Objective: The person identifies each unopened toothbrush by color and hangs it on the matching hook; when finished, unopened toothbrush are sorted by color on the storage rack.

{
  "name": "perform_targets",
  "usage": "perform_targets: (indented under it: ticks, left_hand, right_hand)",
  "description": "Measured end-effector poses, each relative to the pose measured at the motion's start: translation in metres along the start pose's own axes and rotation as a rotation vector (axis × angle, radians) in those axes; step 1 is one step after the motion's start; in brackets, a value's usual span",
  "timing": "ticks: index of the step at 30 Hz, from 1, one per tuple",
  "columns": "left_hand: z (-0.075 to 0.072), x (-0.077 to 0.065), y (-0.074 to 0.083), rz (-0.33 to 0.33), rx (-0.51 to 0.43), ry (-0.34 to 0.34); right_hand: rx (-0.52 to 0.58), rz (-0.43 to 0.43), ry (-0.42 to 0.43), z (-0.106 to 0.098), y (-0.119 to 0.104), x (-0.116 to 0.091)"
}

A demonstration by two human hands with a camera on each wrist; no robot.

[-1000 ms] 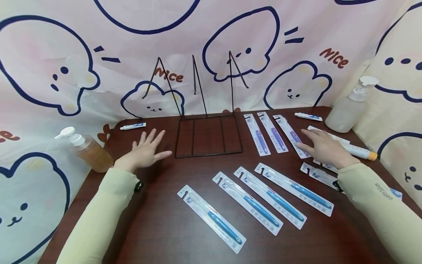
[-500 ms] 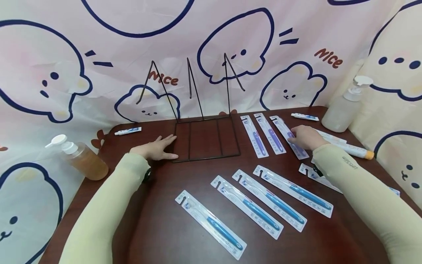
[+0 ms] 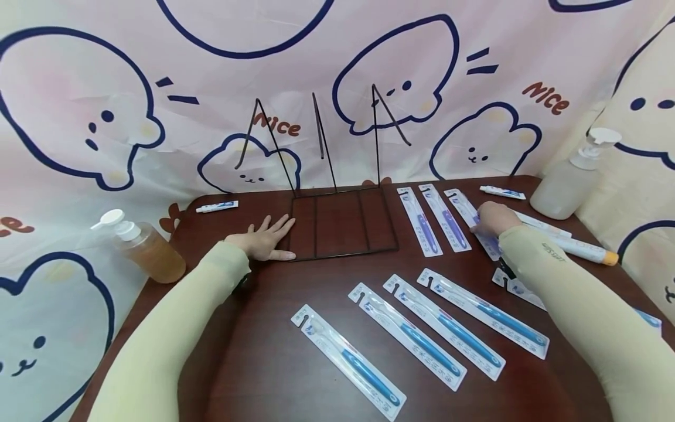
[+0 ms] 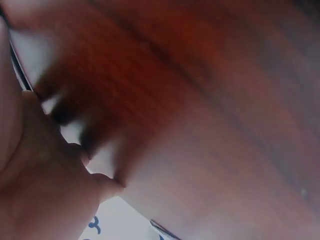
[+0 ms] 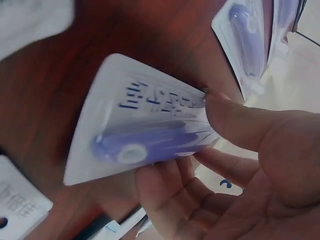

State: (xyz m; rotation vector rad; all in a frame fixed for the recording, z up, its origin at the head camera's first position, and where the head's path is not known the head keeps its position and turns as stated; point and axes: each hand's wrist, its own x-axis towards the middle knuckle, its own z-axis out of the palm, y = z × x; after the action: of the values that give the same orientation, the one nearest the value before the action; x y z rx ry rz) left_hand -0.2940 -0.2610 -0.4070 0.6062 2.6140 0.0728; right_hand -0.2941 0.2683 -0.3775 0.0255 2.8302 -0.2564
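My right hand (image 3: pixel 497 218) pinches a packaged purple toothbrush (image 5: pixel 150 142) at the back right of the table. In the right wrist view the thumb lies along one edge of the blister pack, with the fingers curled on the other side. My left hand (image 3: pixel 263 241) rests with fingers spread at the left side of a black wire rack (image 3: pixel 345 255), its thumb by the rack's front corner. Two more purple toothbrushes, one (image 3: pixel 420 223) and another (image 3: pixel 445 218), lie between the rack and my right hand. The left wrist view shows dark tabletop beside the fingers.
Several packaged blue toothbrushes (image 3: pixel 445 325) lie slanted across the front. An amber pump bottle (image 3: pixel 158 255) stands left, a whitish pump bottle (image 3: pixel 564 187) back right. Small toothpaste tubes lie at back left (image 3: pixel 217 207) and back right (image 3: pixel 503 192); a larger orange-capped tube (image 3: pixel 582 250) lies right.
My left hand has come down and right to the rack's left side. My right hand has moved left and now grips the rightmost purple toothbrush. The head view has shifted slightly.
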Motion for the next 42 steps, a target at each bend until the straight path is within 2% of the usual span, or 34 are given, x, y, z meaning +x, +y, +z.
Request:
perform_targets:
  ticks: [3,7,9,12,17,19,22,27,30,36,42]
  left_hand:
    - [-0.002,-0.001,0.003,0.012,-0.001,-0.008]
    - [-0.005,-0.002,0.005,0.032,0.006,-0.019]
    - [-0.006,-0.002,0.005,0.03,0.009,-0.025]
    - [-0.006,-0.002,0.003,0.025,0.01,-0.025]
    - [-0.007,-0.001,0.0,0.021,0.009,-0.023]
    - [-0.008,-0.002,-0.001,0.019,0.007,-0.021]
    - [-0.008,-0.002,-0.002,0.015,0.0,-0.025]
    - [-0.008,-0.002,-0.003,0.016,-0.015,-0.027]
    - [-0.008,-0.003,-0.002,0.012,-0.014,-0.028]
    - [-0.007,-0.004,0.001,0.015,-0.007,-0.036]
    - [-0.007,-0.004,0.002,0.021,-0.006,-0.033]
  right_hand:
    - [0.008,0.021,-0.021,-0.001,0.003,0.003]
    - [0.042,0.001,-0.041,-0.006,0.011,0.001]
    - [0.079,-0.031,-0.018,-0.01,0.015,-0.003]
    - [0.176,-0.066,0.063,-0.018,0.017,-0.014]
    - [0.464,-0.103,0.189,-0.032,0.011,-0.043]
    - [0.566,-0.113,0.21,-0.037,0.003,-0.056]
    - [0.632,-0.163,0.237,-0.044,-0.014,-0.077]
    - [0.634,-0.294,0.255,-0.05,-0.054,-0.111]
    - [0.619,-0.379,0.272,-0.048,-0.079,-0.124]
    - [0.599,-0.474,0.29,-0.04,-0.116,-0.135]
    - [0.623,-0.481,0.311,-0.036,-0.127,-0.13]
